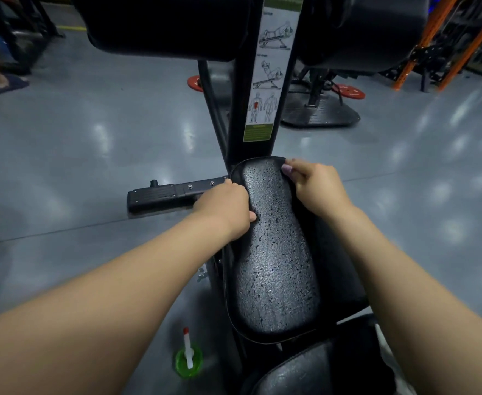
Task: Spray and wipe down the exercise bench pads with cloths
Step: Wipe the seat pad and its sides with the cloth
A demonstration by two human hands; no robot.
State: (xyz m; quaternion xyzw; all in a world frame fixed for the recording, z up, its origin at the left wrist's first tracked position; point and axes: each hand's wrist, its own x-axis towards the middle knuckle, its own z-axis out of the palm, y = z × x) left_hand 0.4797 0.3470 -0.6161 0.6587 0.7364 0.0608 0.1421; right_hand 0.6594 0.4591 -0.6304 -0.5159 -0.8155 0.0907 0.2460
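The black textured seat pad point(274, 252) of the exercise bench runs away from me in the middle of the head view, its surface speckled. My left hand point(225, 206) grips the pad's left edge near the far end, fingers curled under and thumb on top. At the far right corner my right hand point(314, 186) pinches the pad's edge with curled fingers. A smooth dark surface point(336, 266) lies along the pad's right side below that hand; I cannot tell whether it is a cloth. A green spray bottle point(189, 359) with a white nozzle stands on the floor left of the bench.
The bench's black upright post point(244, 109) with an exercise sticker point(268, 81) rises just beyond the pad, with black roller pads point(163, 27) above. A black foot bar point(163, 193) sticks out left. Red weight plates point(348, 91), an orange rack point(413, 61) and another person's slippered foot point(6, 84) are on the grey floor.
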